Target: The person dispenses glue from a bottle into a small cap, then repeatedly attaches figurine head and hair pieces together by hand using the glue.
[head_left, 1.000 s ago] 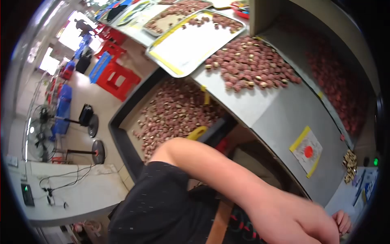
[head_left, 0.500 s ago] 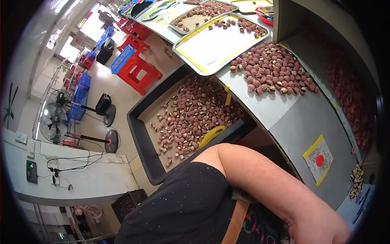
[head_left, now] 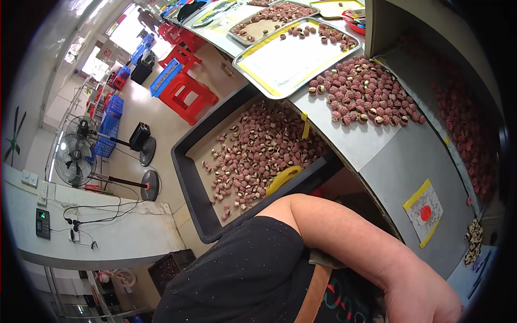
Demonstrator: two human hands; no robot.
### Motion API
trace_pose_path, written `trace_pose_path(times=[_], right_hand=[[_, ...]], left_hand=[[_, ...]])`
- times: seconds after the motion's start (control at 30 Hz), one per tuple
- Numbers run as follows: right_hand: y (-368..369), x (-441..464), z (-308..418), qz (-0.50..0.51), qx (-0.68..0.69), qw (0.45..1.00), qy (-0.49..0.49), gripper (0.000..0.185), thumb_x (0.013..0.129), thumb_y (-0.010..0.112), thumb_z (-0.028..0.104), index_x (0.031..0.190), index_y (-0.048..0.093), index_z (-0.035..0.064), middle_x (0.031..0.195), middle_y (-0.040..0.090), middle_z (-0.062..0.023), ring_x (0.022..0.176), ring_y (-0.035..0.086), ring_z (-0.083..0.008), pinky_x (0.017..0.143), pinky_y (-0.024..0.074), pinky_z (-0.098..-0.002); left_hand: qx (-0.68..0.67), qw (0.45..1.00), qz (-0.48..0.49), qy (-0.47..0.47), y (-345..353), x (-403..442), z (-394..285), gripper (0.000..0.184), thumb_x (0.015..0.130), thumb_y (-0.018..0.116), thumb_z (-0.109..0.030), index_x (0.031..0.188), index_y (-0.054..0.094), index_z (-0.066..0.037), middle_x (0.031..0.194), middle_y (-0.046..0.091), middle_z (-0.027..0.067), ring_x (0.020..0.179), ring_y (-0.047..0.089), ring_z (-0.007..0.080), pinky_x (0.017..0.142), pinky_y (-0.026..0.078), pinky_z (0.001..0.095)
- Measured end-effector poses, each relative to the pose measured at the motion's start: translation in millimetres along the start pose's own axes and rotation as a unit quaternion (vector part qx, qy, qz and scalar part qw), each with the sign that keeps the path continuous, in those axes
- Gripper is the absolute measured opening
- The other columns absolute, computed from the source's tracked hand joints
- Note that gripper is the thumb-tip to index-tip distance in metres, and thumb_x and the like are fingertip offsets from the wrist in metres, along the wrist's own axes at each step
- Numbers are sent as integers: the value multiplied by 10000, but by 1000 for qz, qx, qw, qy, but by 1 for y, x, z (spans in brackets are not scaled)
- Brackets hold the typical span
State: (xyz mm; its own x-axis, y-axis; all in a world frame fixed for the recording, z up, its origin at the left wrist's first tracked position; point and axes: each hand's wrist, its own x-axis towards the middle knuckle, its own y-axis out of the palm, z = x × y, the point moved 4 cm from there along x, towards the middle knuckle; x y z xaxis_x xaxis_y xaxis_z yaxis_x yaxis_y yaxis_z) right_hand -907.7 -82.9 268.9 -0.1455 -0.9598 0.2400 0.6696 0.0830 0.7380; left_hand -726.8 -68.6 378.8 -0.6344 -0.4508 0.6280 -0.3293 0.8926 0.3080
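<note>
My left arm, bare below a black speckled sleeve, reaches across the lower right. At its end my left hand (head_left: 423,301) is cut off by the bottom edge, so its fingers and anything in them are hidden. Nearest to it is the grey worktable (head_left: 398,161), with a taped card (head_left: 424,212) bearing a red dot. Farther up lies a heap of pinkish round pieces (head_left: 366,91) with dark and cream openings. A large black bin (head_left: 188,188) beside the table holds many similar pieces (head_left: 258,151) and a yellow curved object (head_left: 283,180). My right hand is out of view.
A white-lined metal tray (head_left: 296,59) with some pieces overhangs the bin's far corner. Another tray (head_left: 274,21) lies behind it. Red stools (head_left: 188,99), blue crates (head_left: 107,126) and standing fans (head_left: 75,156) are on the left. A distant person (head_left: 148,20) stands near the bright doorway.
The whole view has shifted slightly, with most of the surroundings a little farther right in the picture. My left hand has turned slightly at the bottom edge. The pieces look unchanged.
</note>
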Motion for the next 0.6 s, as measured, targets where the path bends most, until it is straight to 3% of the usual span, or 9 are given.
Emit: trace_pose_path(times=[0.6], right_hand=[[-9, 1, -3, -5, 6, 1000, 4, 175, 899, 579, 141, 1040, 546, 44, 863, 525, 14, 787, 491, -103, 736, 386, -294]], left_hand=[[28, 995, 16, 93, 15, 11, 7, 346, 947, 560, -305, 1036, 653, 17, 927, 664, 117, 853, 545, 209, 885, 385, 317]])
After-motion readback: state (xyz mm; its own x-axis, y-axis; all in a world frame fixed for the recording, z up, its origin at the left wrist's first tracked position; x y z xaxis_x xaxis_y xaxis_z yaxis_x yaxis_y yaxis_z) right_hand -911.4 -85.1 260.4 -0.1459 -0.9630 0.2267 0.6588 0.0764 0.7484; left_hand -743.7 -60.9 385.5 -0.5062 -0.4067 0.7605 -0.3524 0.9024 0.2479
